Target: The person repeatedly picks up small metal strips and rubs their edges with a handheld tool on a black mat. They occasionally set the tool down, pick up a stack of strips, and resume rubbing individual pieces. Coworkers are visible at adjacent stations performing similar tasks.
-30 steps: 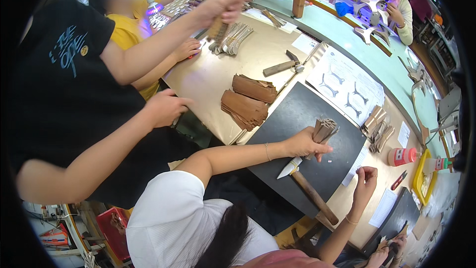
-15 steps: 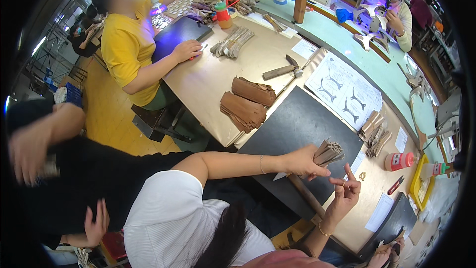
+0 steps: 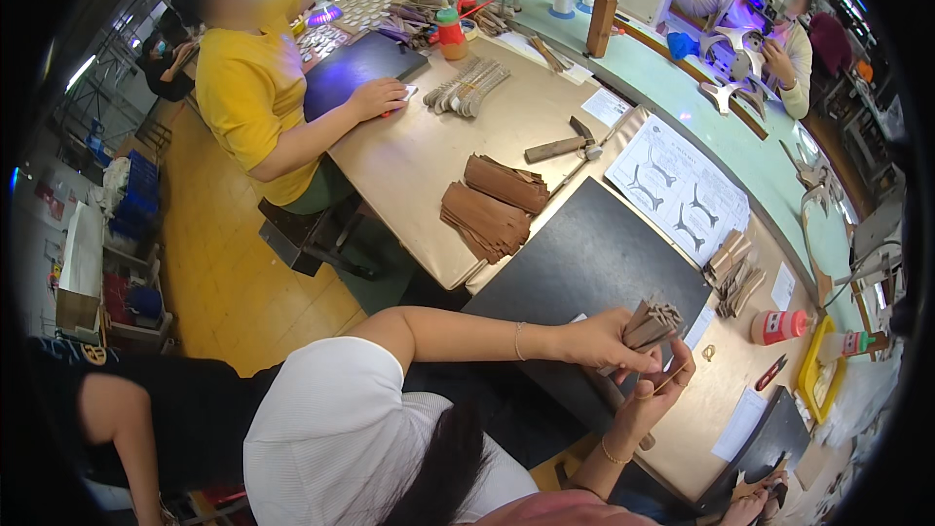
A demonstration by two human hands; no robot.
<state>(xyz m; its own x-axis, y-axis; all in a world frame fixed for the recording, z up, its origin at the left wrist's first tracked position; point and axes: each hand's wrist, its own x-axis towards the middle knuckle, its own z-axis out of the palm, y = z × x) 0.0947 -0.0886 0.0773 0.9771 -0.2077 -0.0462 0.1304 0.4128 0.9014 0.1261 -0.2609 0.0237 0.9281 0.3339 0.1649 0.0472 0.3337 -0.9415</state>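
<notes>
While L hand pinches brn strips btwn fingers, R hand sits beside, grip unclear.

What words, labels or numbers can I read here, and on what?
Large sheet with drawings: print too small to read.
Smaller white sheet: marks too small.
Red-capped bottle: label too small.
Black shirt: blue lettering, only partly showing, no whole word.
Bundle of strips in the left hand: no lettering visible.
</notes>
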